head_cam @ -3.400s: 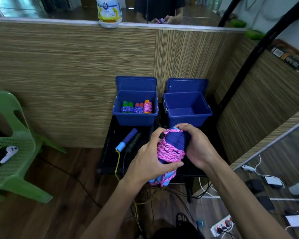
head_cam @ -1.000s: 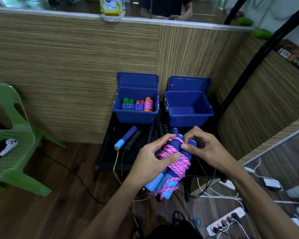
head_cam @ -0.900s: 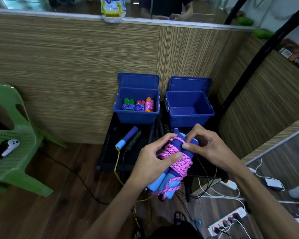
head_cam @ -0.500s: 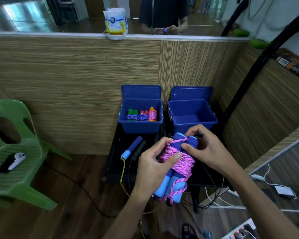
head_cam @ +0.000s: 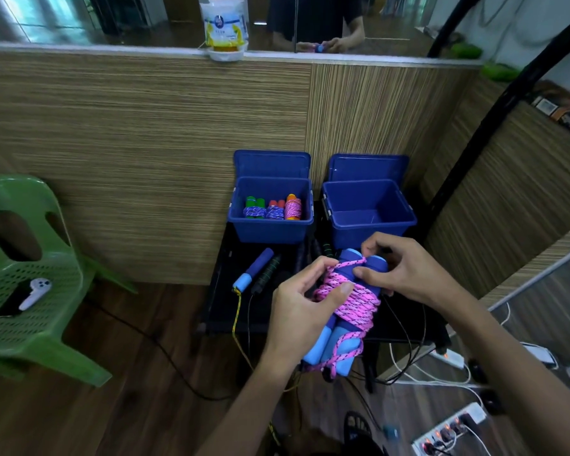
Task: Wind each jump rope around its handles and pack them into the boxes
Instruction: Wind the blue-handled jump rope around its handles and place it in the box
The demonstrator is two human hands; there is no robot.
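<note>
— Where's the rope?

— The pink jump rope (head_cam: 349,301) sits at five o'clock from the empty right box (head_cam: 369,222), wound round its paired blue handles (head_cam: 334,350).

— How will it handle?

— Light, soft cord, I'd judge; apt to spring loose. I'd hold over the coils.

— Hands?

— My left hand (head_cam: 305,311) clamps the coils, thumb on top. My right hand (head_cam: 405,271) pinches the handle tops.

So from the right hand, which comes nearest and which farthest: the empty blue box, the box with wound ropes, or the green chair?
From the right hand:
1. Empty blue box, just beyond the fingers.
2. Box with wound ropes, farther left.
3. Green chair, far left on the floor.
</note>
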